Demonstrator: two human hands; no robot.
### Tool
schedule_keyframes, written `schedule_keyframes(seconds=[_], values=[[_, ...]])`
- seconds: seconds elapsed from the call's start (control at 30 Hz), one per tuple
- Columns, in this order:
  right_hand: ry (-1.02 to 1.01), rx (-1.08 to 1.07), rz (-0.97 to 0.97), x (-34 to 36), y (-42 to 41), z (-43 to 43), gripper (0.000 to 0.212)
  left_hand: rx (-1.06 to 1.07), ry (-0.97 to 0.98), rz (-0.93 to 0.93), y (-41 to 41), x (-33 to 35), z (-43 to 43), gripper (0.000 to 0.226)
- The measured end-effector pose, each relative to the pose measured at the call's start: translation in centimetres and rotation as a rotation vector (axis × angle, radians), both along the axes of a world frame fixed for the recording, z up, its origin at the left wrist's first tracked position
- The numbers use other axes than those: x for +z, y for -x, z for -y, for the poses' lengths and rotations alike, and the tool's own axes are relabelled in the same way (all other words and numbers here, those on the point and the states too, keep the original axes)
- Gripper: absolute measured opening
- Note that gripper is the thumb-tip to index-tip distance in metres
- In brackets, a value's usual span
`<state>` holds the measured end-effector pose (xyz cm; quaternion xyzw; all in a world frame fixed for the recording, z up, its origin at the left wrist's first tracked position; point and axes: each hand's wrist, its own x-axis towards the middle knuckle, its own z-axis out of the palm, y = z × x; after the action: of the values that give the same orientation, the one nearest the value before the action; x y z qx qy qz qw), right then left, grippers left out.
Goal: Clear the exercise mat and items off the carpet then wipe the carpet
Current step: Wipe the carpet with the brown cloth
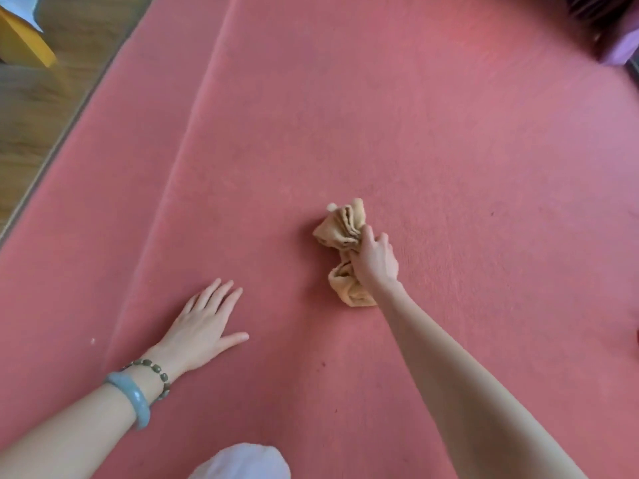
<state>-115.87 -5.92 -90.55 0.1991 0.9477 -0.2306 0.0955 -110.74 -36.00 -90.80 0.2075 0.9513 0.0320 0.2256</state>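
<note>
The pink-red carpet [380, 115] fills nearly the whole view. A bunched tan cloth [340, 228] lies on it near the middle, and my right hand [375, 259] is closed around its middle, pressing it to the carpet. My left hand [204, 328] rests flat on the carpet to the lower left, fingers spread, holding nothing; its wrist wears a pale green bangle and a bead bracelet. No exercise mat shows on the carpet here.
Wooden floor [45, 108] borders the carpet's left edge, with a yellow object [24, 39] at the top left corner. A purple and dark object [619, 39] sits at the top right corner. A long crease [193, 140] runs down the carpet. My white-clad knee [242, 461] shows at the bottom.
</note>
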Motion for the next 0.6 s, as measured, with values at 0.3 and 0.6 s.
schedule_keyframes(seconds=[0.3,0.6], values=[[-0.094,-0.667,0.071,-0.3,-4.8,-14.8,0.035,-0.033,-0.037,-0.076,10.0,-1.7,-2.5,0.090],[-0.048,-0.314,0.043,0.2,4.7,-1.1,0.042,-0.084,0.010,-0.007,14.0,-2.5,-2.5,0.093]])
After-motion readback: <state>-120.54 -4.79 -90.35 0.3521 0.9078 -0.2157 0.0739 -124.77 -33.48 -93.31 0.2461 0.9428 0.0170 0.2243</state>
